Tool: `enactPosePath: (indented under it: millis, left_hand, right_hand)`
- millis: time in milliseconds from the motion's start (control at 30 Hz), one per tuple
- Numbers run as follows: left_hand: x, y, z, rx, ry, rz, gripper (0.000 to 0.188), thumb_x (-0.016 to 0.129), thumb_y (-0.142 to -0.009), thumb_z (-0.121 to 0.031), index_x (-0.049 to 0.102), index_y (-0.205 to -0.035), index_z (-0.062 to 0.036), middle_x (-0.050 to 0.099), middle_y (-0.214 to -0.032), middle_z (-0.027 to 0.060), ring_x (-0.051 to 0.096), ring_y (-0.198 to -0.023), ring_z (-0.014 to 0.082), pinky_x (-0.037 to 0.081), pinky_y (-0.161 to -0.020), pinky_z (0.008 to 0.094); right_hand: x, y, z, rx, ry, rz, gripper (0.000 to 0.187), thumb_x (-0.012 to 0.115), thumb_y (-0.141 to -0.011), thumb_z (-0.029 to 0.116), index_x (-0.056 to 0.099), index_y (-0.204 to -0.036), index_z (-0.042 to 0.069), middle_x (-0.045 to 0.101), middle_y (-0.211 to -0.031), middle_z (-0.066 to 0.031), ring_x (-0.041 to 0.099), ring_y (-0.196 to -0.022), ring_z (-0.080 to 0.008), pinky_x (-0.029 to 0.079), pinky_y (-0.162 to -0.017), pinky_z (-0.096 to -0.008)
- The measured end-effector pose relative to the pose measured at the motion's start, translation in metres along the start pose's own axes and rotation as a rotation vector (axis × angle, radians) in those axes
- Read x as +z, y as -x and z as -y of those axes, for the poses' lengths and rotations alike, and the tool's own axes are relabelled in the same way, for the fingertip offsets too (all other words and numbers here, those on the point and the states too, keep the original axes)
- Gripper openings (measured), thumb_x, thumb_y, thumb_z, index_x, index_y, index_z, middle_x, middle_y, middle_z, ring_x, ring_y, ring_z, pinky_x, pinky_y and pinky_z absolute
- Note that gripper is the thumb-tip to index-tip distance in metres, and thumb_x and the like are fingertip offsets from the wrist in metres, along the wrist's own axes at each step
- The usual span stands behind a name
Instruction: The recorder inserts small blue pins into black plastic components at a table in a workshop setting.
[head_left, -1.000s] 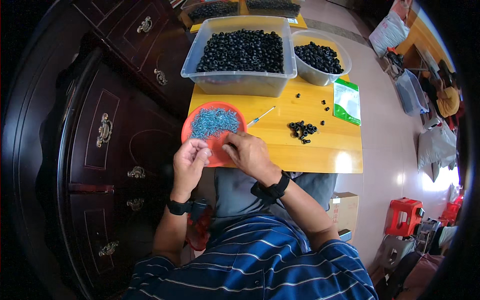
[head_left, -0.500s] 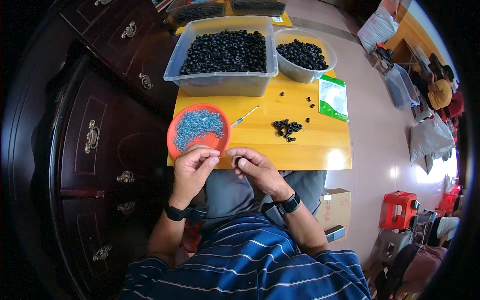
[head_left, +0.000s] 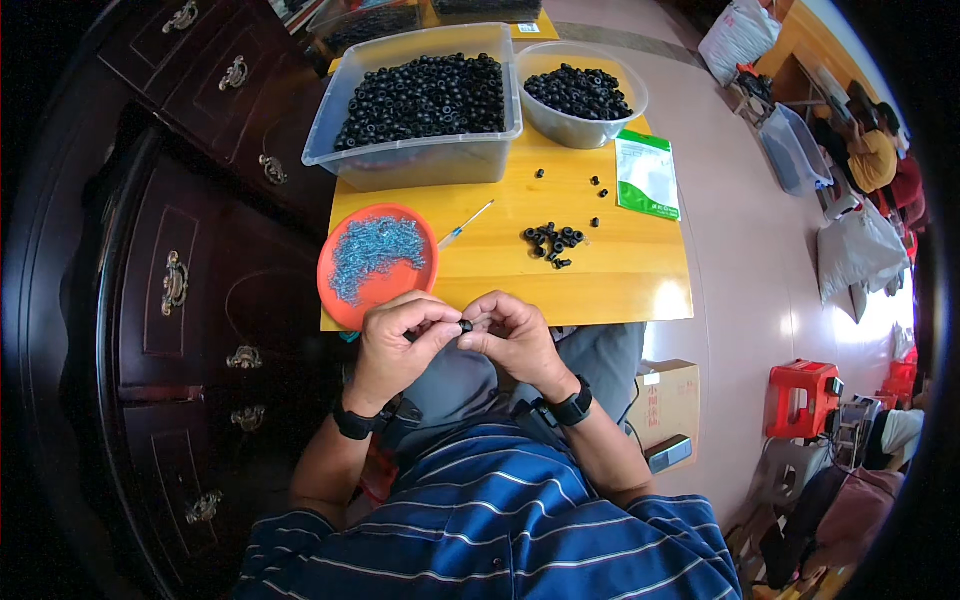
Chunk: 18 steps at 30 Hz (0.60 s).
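My left hand [head_left: 405,338] and my right hand [head_left: 518,345] meet above the table's front edge. At their fingertips is a small black ring-shaped piece [head_left: 466,326], held by my right thumb and fingers. The left thumb and forefinger are pinched together against its side; anything tiny between them is hidden. Close beyond my left hand, an orange-red plate [head_left: 412,280] holds a heap of thin, shiny blue-silver pieces [head_left: 372,250]. More black ring-shaped pieces [head_left: 552,243] lie loose in a cluster on the yellow table [head_left: 480,285].
A large clear tub [head_left: 420,165] and a round clear bowl [head_left: 582,130], both full of black pieces, stand at the back. A thin pointed tool [head_left: 466,225] lies beside the plate. A green-and-white packet [head_left: 647,175] is at right. Dark drawers [head_left: 200,280] line the left.
My right hand has brought the black piece leftward to my left fingertips, so the hands now meet. The whole view has shifted slightly, with the table sitting higher and further left.
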<state>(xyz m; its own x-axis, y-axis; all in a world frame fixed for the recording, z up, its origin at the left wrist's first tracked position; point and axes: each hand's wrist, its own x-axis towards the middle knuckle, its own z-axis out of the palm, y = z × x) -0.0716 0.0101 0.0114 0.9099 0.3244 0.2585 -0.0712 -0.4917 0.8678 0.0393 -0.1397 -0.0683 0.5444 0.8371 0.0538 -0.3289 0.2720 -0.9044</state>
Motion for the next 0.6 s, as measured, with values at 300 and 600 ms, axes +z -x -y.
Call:
enactPosePath:
  millis: [300,600]
  left_hand:
    - [0.009,-0.007,0.003,0.054,-0.033,0.059,0.012,0.073,-0.084,0.004,0.073,-0.095,0.0014,0.070,-0.086,0.0087,0.067,-0.073,0.0162,0.051,-0.065,0.0267]
    - [0.021,-0.008,0.007,-0.088,0.154,0.122,0.016,0.070,-0.088,0.004,0.069,-0.104,0.0031,0.068,-0.098,0.0074,0.066,-0.082,0.0107,0.053,-0.070,0.0240]
  right_hand:
    - [-0.005,0.006,0.009,-0.090,0.214,-0.080,0.023,0.084,-0.081,0.006,0.067,-0.096,0.005,0.063,-0.079,0.0047,0.055,-0.072,-0.0024,0.046,-0.064,-0.0204]
    - [-0.004,0.006,0.018,-0.254,0.479,-0.169,0.025,0.086,-0.078,0.008,0.063,-0.086,0.004,0.060,-0.071,-0.0016,0.057,-0.065,-0.0084,0.048,-0.060,-0.0246]
